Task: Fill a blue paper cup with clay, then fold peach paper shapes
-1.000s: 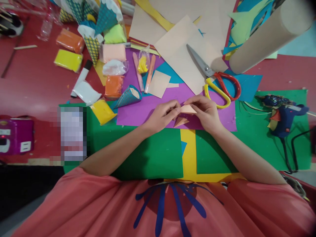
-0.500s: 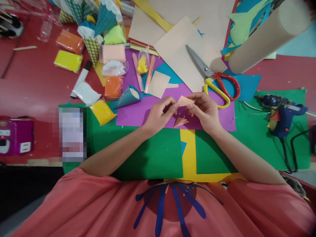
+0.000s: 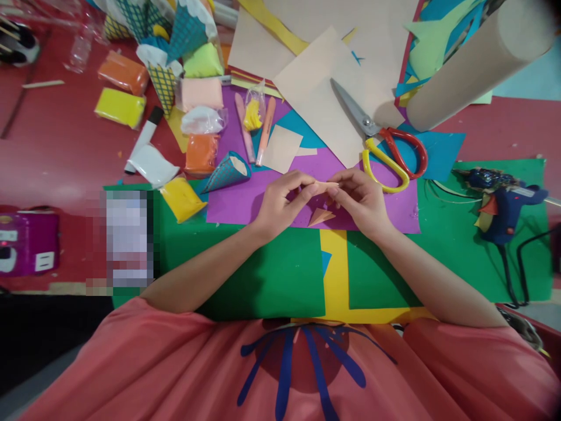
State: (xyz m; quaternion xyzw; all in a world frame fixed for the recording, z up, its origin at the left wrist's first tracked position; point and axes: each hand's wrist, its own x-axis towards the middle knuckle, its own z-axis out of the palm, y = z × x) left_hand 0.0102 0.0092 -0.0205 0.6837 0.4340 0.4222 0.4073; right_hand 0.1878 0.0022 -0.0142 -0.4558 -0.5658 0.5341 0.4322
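Observation:
A small piece of peach paper [image 3: 326,186] is pinched between my two hands, seen nearly edge-on. My left hand [image 3: 287,202] grips its left end with thumb and fingers. At the other end, my right hand [image 3: 360,199] holds it the same way. Just below the hands, a folded peach paper piece [image 3: 321,217] lies on the purple sheet [image 3: 236,204]. Scissors [image 3: 370,126] with one red and one yellow handle rest beyond my right hand. A small blue checked cone [image 3: 228,171] lies on its side left of my left hand.
Packets of coloured clay [image 3: 201,153] and a marker [image 3: 144,140] lie at left, with decorated cones [image 3: 163,82] behind. A large paper roll [image 3: 464,70] lies at the far right. A blue glue gun [image 3: 504,213] with its cord rests on the green sheet [image 3: 385,269].
The peach paper has tilted from showing its face to nearly edge-on. My hands have shifted only slightly and still hold it.

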